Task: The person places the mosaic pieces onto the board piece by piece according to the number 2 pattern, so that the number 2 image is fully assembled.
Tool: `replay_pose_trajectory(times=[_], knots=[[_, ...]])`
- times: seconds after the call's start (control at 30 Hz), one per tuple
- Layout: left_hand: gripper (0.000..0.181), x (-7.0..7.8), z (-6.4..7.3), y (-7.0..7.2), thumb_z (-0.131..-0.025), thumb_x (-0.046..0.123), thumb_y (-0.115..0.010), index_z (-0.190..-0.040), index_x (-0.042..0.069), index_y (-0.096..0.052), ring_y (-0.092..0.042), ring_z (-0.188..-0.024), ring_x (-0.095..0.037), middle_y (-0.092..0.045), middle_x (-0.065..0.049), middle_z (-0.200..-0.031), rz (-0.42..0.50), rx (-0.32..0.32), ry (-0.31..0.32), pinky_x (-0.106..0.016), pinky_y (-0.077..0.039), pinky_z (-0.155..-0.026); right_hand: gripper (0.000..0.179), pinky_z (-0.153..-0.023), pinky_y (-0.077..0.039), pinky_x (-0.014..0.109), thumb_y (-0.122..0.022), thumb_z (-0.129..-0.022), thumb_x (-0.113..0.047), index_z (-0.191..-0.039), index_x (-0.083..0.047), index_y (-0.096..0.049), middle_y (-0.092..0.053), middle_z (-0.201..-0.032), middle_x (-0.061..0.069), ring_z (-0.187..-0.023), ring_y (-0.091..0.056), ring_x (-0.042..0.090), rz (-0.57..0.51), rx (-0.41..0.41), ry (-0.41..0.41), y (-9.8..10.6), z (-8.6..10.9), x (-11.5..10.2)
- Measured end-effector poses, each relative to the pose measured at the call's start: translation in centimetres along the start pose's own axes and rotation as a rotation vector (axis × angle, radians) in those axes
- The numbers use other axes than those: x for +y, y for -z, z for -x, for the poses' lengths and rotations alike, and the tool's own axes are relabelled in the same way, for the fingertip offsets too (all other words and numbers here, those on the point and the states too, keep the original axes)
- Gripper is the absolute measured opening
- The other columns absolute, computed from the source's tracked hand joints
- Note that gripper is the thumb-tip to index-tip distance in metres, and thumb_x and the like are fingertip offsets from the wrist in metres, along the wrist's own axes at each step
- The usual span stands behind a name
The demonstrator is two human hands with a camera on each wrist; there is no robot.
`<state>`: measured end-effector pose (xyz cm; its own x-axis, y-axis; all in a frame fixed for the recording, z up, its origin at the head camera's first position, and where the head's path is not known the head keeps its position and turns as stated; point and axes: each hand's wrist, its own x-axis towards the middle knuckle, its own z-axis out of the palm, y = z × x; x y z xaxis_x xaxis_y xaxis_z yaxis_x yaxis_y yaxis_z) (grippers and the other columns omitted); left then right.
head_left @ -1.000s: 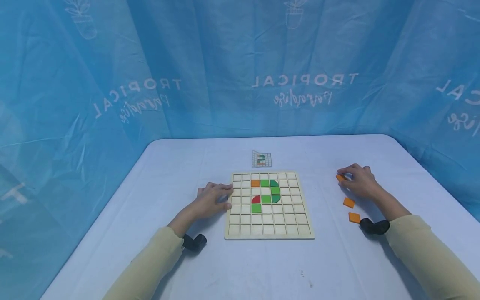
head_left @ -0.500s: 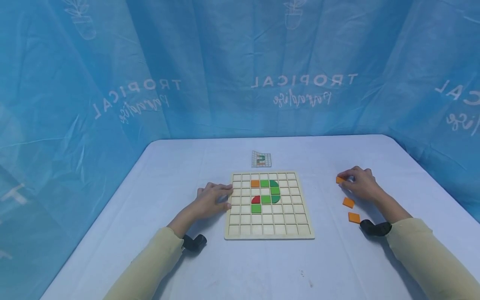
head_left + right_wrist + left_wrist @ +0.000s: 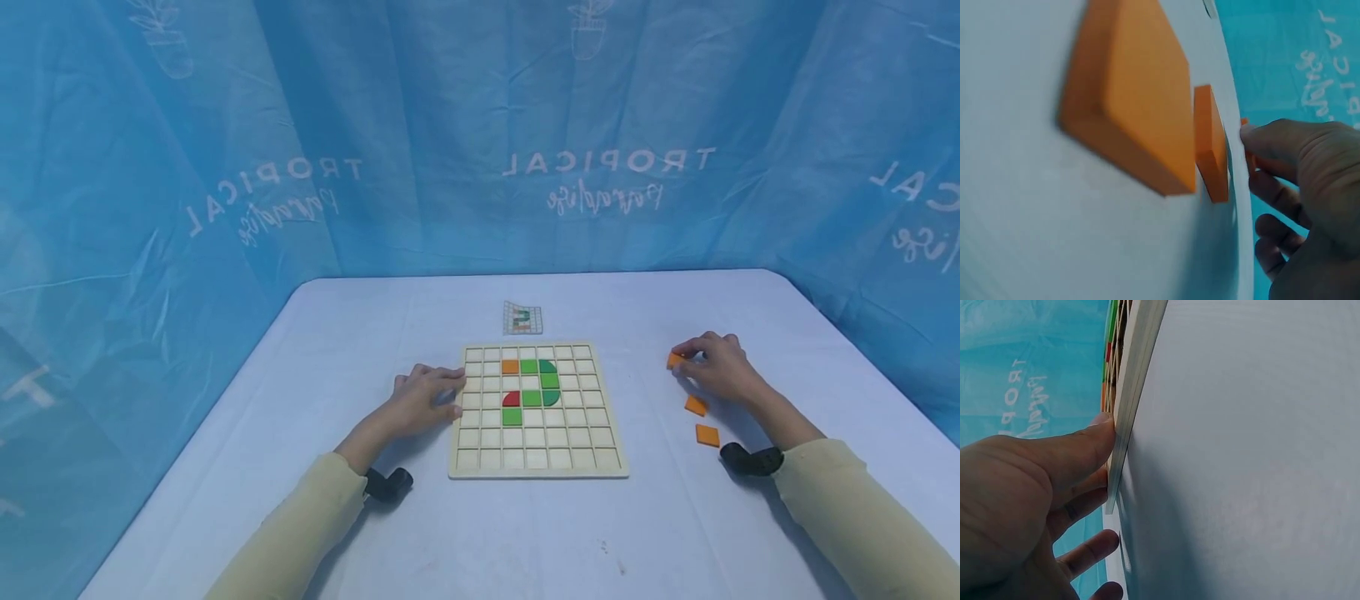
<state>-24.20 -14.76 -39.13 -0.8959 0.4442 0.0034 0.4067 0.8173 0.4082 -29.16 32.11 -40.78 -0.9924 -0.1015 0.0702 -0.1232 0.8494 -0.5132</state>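
My right hand (image 3: 722,367) pinches an orange square tile (image 3: 674,361) between thumb and fingers, low over the table's right side. In the right wrist view that tile (image 3: 1249,159) is mostly hidden by the thumb. Two more orange tiles lie below this hand, a nearer one (image 3: 707,435) and a farther one (image 3: 696,405). My left hand (image 3: 420,402) touches the left edge of a pale gridded board (image 3: 540,462) with thumb and fingertips, its fingers loosely extended. On the board sit several green pieces, one orange tile (image 3: 510,367) and a red quarter-round piece (image 3: 512,399).
A small pattern card (image 3: 522,318) with a printed coloured grid lies behind the board. The white-covered table (image 3: 540,542) has a blue printed curtain (image 3: 480,208) behind it and at its sides. A black wrist-worn device (image 3: 750,458) juts inward below the right hand.
The right hand has shifted slightly left with the orange tile between its fingers. The left hand and the board stay in place.
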Motion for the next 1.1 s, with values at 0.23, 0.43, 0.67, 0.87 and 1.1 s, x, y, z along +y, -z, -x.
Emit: replay_pose_trajectory(times=[0.23,0.43,0.67,0.87,1.1], knots=[[0.051,-0.1,0.1,0.0,-0.091,0.03,-0.067,-0.136,0.01,-0.055,-0.036,-0.127,-0.029,-0.045,-0.004,-0.145,0.005,-0.004,0.013,-0.048,-0.028,-0.088,0.03,-0.073,-0.039,0.042,-0.067,-0.086,-0.011,-0.114,0.001,-0.068,-0.056,-0.109,0.018,-0.103,-0.035,0.036,-0.029,0.003,0.05,-0.4,0.4,-2.7],[0.052,-0.1,0.1,-0.3,-0.091,0.03,-0.068,-0.137,0.01,-0.055,-0.037,-0.128,-0.028,-0.046,-0.004,-0.145,0.002,0.001,0.014,-0.048,-0.029,-0.088,0.027,-0.076,-0.038,0.044,-0.069,-0.084,-0.009,-0.11,0.0,-0.07,-0.058,-0.103,0.015,-0.102,-0.038,0.034,-0.069,0.006,0.13,-1.3,0.8,-4.8],[0.053,-0.3,0.0,-0.4,-0.09,0.03,-0.068,-0.137,0.01,-0.054,-0.037,-0.127,-0.028,-0.046,-0.003,-0.145,-0.004,0.005,0.012,-0.049,-0.029,-0.088,0.027,-0.076,-0.036,0.043,-0.071,-0.083,-0.009,-0.109,-0.002,-0.071,-0.059,-0.098,0.008,-0.099,-0.039,0.03,-0.111,-0.001,0.21,-2.7,1.6,-7.3],[0.053,-0.1,-0.1,-0.2,-0.09,0.031,-0.068,-0.137,0.01,-0.054,-0.037,-0.128,-0.027,-0.046,-0.003,-0.145,-0.004,0.001,0.013,-0.048,-0.029,-0.088,0.027,-0.074,-0.036,0.04,-0.074,-0.081,-0.011,-0.108,-0.004,-0.072,-0.059,-0.095,0.004,-0.096,-0.039,0.026,-0.136,0.0,0.25,-4.0,2.3,-9.5],[0.051,-0.1,-0.1,-0.2,-0.09,0.029,-0.068,-0.136,0.01,-0.056,-0.037,-0.126,-0.026,-0.046,-0.002,-0.144,0.019,0.013,0.008,-0.046,-0.028,-0.087,0.028,-0.073,-0.038,0.038,-0.075,-0.081,-0.013,-0.108,-0.008,-0.073,-0.059,-0.094,0.0,-0.096,-0.04,0.024,-0.157,-0.024,0.269,-5.3,3.2,-11.9]])
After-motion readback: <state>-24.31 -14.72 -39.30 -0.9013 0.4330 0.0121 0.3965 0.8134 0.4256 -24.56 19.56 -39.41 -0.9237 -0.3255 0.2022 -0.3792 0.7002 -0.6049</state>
